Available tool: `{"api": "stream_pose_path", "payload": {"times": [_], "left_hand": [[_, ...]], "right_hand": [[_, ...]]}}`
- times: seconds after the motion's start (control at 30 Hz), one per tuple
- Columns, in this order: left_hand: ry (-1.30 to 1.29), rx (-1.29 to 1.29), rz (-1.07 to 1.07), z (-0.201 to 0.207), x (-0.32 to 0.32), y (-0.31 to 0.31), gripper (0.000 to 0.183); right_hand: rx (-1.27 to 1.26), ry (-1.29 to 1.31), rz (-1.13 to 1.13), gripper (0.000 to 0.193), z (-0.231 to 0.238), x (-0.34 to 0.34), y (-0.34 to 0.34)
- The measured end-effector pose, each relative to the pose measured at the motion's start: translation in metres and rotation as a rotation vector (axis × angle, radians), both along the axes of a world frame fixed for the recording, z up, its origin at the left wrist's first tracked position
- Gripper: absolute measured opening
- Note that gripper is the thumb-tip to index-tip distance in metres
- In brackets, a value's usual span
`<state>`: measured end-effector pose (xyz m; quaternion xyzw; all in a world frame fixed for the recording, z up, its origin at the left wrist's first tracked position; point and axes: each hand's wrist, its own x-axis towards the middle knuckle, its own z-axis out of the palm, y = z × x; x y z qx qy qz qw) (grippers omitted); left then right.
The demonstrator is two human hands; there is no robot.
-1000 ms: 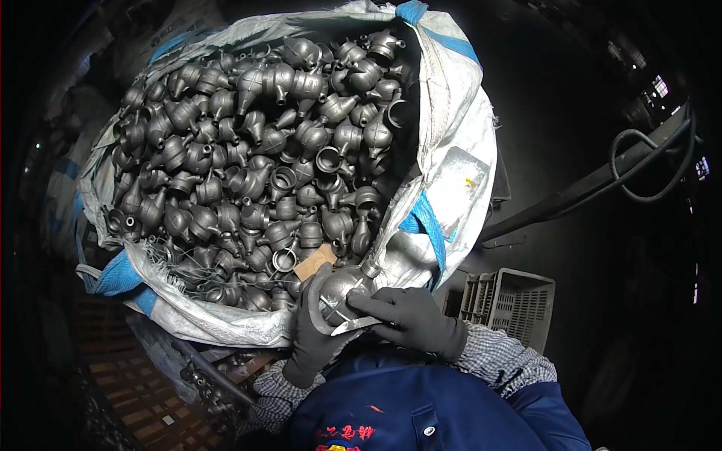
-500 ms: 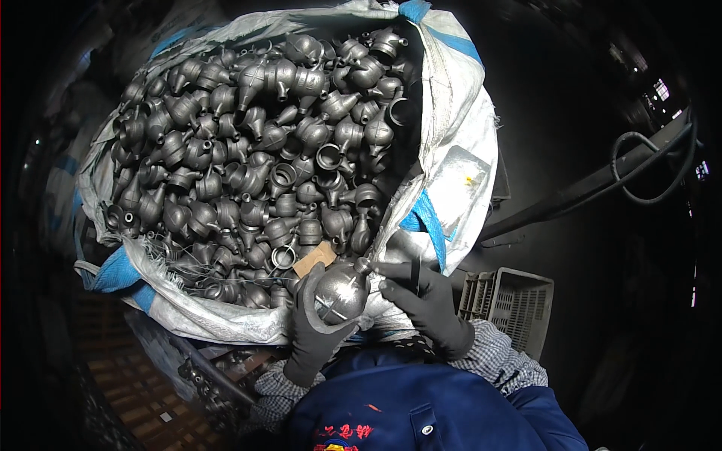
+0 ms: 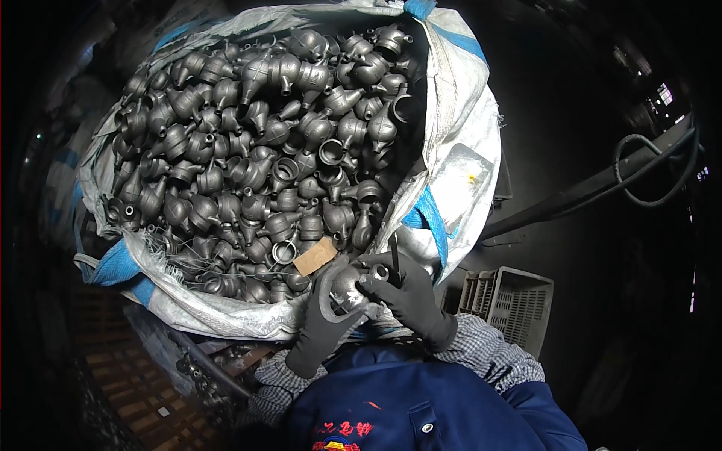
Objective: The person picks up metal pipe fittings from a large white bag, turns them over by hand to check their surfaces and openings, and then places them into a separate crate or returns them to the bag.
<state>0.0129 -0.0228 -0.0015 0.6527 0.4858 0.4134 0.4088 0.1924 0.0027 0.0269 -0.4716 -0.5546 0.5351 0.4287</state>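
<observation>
Rounded grey metal casting (image 3: 347,287) at lower centre of frame, just below sack rim. Left hand (image 3: 323,327), dark glove, cupped around it from below. Right hand (image 3: 410,295), gloved, fingers closed on casting's neck plus thin dark tool (image 3: 394,255). Big white sack (image 3: 459,173) of similar castings (image 3: 256,150) fills upper left. Cardboard tag (image 3: 315,256) just above hands. Grey plastic crate (image 3: 505,299) right of hands.

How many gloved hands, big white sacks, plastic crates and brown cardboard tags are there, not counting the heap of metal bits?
Gloved hands: 2, left hand and right hand, both on one grey metal part
Big white sack: 1
Grey plastic crate: 1
Brown cardboard tag: 1
Total: 5
</observation>
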Motion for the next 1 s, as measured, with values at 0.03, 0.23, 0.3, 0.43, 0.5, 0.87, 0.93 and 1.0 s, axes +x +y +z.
{"api": "stream_pose_path", "payload": {"times": [0.03, 0.23, 0.3, 0.43, 0.5, 0.87, 0.93, 1.0], "left_hand": [[0.0, -0.016, 0.006, 0.002, 0.002, 0.0, 0.084], [-0.247, -0.204, -0.104, 0.002, -0.007, 0.005, 0.07], [-0.286, -0.237, -0.121, 0.002, -0.009, 0.005, 0.071], [-0.393, -0.28, -0.129, 0.002, -0.015, 0.002, 0.073], [-0.662, -0.474, -0.11, 0.02, -0.015, -0.004, 0.075], [-0.536, -0.394, 0.093, 0.004, -0.006, 0.004, 0.033], [-0.552, -0.429, 0.13, 0.001, -0.006, 0.004, 0.025], [-0.629, -0.416, 0.142, -0.007, -0.012, 0.005, 0.023]], "right_hand": [[0.031, -0.006, 0.007, 0.037, -0.002, -0.001, 0.0], [-0.007, 0.019, -0.004, 0.031, 0.007, 0.003, 0.001], [-0.01, 0.028, -0.004, 0.03, 0.007, 0.004, 0.0], [-0.252, 0.099, 0.034, 0.027, 0.007, 0.01, 0.004], [-0.229, 0.159, 0.037, 0.025, -0.012, 0.015, 0.006], [-0.275, 0.23, -0.001, 0.026, -0.005, 0.007, 0.007], [-0.281, 0.244, -0.021, 0.026, -0.005, 0.006, 0.007], [-0.3, 0.261, -0.044, 0.027, -0.003, 0.006, 0.006]]}}
